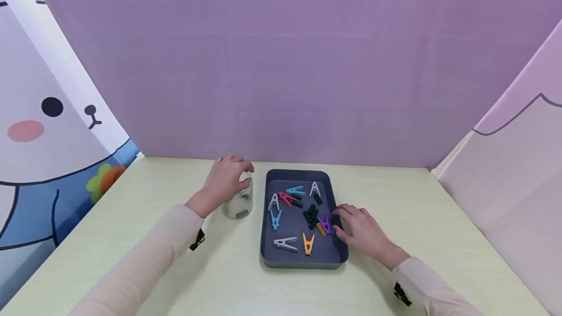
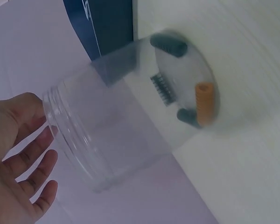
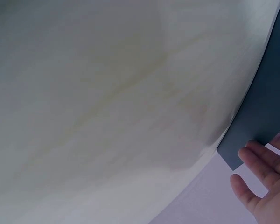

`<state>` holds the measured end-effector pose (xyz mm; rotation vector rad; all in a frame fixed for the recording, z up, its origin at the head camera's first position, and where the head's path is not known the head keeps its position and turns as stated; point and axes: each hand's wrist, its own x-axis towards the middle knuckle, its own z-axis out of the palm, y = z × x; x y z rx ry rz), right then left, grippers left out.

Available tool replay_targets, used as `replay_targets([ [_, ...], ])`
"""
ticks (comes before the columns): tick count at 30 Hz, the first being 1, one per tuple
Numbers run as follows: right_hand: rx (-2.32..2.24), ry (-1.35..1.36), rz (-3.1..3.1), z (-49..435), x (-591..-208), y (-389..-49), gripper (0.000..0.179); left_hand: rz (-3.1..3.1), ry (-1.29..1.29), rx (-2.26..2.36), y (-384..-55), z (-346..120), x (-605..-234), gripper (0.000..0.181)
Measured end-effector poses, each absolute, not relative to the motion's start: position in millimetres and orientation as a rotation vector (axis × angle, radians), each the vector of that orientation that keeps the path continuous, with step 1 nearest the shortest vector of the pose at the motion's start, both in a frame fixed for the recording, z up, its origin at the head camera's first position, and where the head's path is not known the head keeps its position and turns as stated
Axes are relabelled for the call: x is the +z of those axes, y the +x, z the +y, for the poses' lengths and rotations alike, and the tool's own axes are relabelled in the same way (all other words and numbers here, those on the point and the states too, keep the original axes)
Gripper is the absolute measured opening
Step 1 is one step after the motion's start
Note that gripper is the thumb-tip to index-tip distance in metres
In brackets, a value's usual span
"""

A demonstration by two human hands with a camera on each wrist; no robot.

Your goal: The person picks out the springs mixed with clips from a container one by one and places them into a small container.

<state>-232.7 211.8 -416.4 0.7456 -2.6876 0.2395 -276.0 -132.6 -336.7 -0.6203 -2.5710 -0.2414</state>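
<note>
A clear jar (image 1: 243,203) stands on the table left of a dark grey tray (image 1: 326,252). At its mouth is my left hand (image 1: 225,179), fingers spread and loosely bent by the rim, nothing in them. Inside the jar, the left wrist view shows an orange ribbed tube (image 2: 204,105) and several dark green ones (image 2: 169,45). My right hand (image 1: 362,230) lies at the tray's right wall with fairly straight fingers. The tray holds dark green ribbed tubes (image 1: 311,214), a yellow tube (image 1: 321,229), and plastic clothespins, among them a purple (image 1: 325,225) and an orange one (image 1: 309,244).
Further clothespins lie in the tray: red (image 1: 287,198), blue (image 1: 275,220) and grey (image 1: 285,244). The pale wooden table (image 1: 210,277) ends at a purple cloth backdrop (image 1: 307,72). Printed panels rise at both sides.
</note>
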Motion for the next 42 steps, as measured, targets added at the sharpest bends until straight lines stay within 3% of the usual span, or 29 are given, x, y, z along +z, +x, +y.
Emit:
replay_targets([
  [20,0.232,0.740,-2.692,211,-416,-232,0.032,-2.729,-0.733,-0.161,-269,-80,-353,0.019],
  [42,0.231,0.740,-2.692,214,-417,-233,0.032,-2.809,-0.827,-0.152,-284,-39,-394,0.024],
])
